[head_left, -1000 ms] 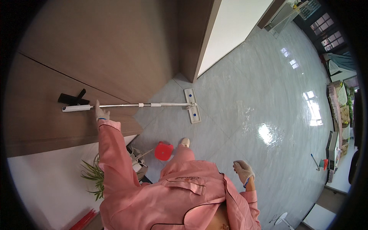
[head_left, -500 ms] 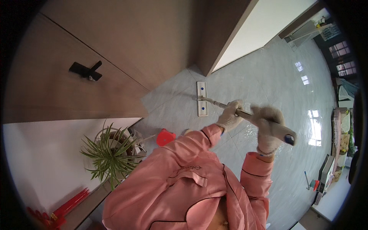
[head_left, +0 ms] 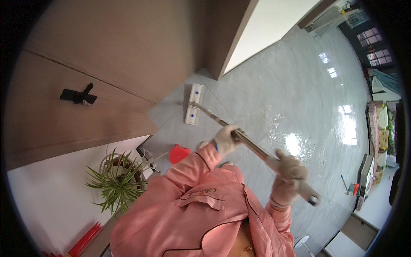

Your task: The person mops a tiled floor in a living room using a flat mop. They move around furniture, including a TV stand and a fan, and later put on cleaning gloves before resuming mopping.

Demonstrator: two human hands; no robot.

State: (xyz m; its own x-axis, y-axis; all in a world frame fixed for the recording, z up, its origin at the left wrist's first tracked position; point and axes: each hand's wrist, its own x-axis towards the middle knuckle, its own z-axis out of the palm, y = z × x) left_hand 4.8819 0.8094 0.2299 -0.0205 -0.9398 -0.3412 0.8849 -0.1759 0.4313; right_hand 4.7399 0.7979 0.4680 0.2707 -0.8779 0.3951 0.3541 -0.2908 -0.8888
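A flat mop (head_left: 255,149) slants across the view, its long metal pole running from lower right to upper left. Its white rectangular head (head_left: 195,104), with two blue dots, lies on the grey tiled floor close to the brown door. My left hand (head_left: 226,139), in a white knit glove, is closed round the middle of the pole. Farther up, near the pole's end, my right hand (head_left: 289,177) grips it, gloved the same way and slightly blurred. Both arms wear pink sleeves.
The brown door (head_left: 107,47) with a black handle (head_left: 78,95) stands at left. Below it are a potted spider plant (head_left: 119,182) and a red plastic object (head_left: 178,154). A white-sided panel (head_left: 265,32) juts out above. Wet shine covers the floor (head_left: 295,103) at right.
The mop head has moved left toward the door. Both hands have shifted left with the pole, and my right hand is lower. The view has turned slightly.
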